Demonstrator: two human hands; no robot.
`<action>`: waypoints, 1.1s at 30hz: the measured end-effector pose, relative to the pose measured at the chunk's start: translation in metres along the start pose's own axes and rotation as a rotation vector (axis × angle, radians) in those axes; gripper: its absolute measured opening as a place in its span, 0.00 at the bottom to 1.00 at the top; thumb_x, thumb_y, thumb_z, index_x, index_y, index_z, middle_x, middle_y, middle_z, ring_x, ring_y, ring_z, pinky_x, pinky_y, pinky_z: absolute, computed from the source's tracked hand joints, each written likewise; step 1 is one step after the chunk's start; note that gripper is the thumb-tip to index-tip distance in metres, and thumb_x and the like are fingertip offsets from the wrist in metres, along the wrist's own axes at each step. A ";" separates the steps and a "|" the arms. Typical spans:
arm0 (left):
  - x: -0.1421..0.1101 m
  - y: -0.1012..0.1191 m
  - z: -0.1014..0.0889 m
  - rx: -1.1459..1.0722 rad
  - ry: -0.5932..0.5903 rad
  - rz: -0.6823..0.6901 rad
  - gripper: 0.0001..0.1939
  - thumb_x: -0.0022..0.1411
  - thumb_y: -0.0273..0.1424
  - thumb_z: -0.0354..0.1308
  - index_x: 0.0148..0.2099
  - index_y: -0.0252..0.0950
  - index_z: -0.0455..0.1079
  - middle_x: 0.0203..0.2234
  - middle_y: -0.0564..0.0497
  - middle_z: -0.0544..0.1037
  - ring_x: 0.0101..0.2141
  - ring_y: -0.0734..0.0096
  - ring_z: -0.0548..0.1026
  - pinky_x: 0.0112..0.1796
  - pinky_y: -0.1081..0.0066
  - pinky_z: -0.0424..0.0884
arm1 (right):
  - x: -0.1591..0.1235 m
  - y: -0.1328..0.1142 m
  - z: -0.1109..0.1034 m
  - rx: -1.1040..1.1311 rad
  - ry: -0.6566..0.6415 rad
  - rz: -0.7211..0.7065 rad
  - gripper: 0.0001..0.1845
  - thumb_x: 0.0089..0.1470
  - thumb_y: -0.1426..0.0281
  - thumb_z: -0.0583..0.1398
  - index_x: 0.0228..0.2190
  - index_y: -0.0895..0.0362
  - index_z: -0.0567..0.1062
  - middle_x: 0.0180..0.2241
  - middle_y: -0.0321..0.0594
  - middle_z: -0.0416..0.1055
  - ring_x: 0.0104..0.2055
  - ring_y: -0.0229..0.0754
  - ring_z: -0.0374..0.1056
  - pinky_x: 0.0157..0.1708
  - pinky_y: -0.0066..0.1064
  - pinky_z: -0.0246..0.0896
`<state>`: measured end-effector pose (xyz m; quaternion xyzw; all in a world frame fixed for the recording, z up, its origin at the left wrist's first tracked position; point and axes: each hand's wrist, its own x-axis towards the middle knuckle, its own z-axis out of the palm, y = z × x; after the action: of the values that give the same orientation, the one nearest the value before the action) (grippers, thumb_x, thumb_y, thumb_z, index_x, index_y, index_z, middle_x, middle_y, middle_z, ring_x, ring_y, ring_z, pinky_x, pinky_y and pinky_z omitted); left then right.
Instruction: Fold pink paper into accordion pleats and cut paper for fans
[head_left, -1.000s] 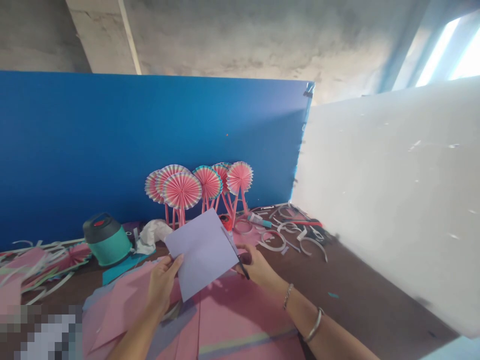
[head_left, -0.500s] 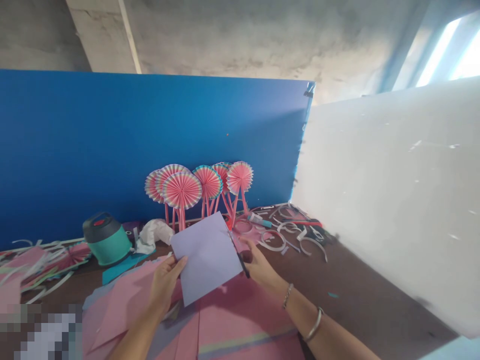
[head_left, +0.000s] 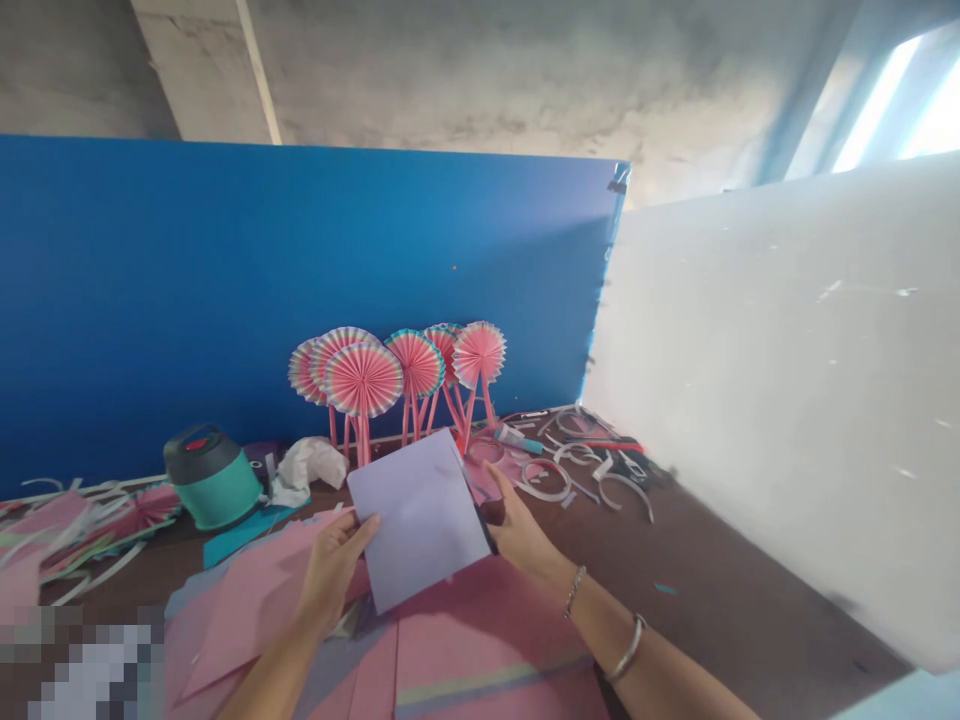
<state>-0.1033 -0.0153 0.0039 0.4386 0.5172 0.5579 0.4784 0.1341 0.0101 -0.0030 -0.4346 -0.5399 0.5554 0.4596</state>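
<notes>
A lavender sheet of paper [head_left: 420,520] is held up tilted above the table. My left hand [head_left: 337,560] pinches its left edge, thumb on the front face and fingers behind. My right hand [head_left: 521,525] is closed around the dark handles of a pair of scissors [head_left: 487,530] at the sheet's right edge. The blades are mostly hidden by the sheet, so I cannot tell how far apart they are. Beneath both hands lie stacks of pink paper [head_left: 495,630], with some lavender sheets among them.
Several pink pleated paper fans [head_left: 364,380] on sticks stand against the blue partition [head_left: 225,250]. At the back left are a green and black container [head_left: 214,480] and crumpled white paper [head_left: 309,468]. Curled paper strips [head_left: 547,482] litter the back right, near a white wall [head_left: 772,400].
The lavender sheet has shifted slightly right and down. The scissor blades, seen along its right edge before, are now mostly out of sight. Both hands stay in nearly the same place.
</notes>
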 end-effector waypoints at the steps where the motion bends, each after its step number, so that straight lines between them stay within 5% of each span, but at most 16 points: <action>1: -0.001 0.000 0.000 -0.014 -0.015 -0.017 0.27 0.42 0.47 0.66 0.40 0.31 0.75 0.35 0.42 0.80 0.37 0.55 0.76 0.38 0.63 0.71 | 0.000 -0.001 0.000 0.000 -0.001 0.001 0.51 0.38 0.72 0.63 0.61 0.52 0.46 0.19 0.24 0.64 0.18 0.32 0.57 0.19 0.24 0.50; 33: -0.002 0.002 0.002 -0.054 -0.050 -0.073 0.26 0.41 0.44 0.67 0.41 0.32 0.75 0.34 0.44 0.81 0.36 0.54 0.77 0.37 0.61 0.71 | -0.002 -0.009 0.002 0.137 -0.002 0.018 0.48 0.35 0.68 0.67 0.56 0.55 0.53 0.17 0.24 0.63 0.20 0.36 0.62 0.21 0.26 0.54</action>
<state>-0.1011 -0.0171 0.0057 0.4203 0.5052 0.5428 0.5230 0.1327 0.0072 0.0066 -0.4064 -0.4974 0.5954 0.4827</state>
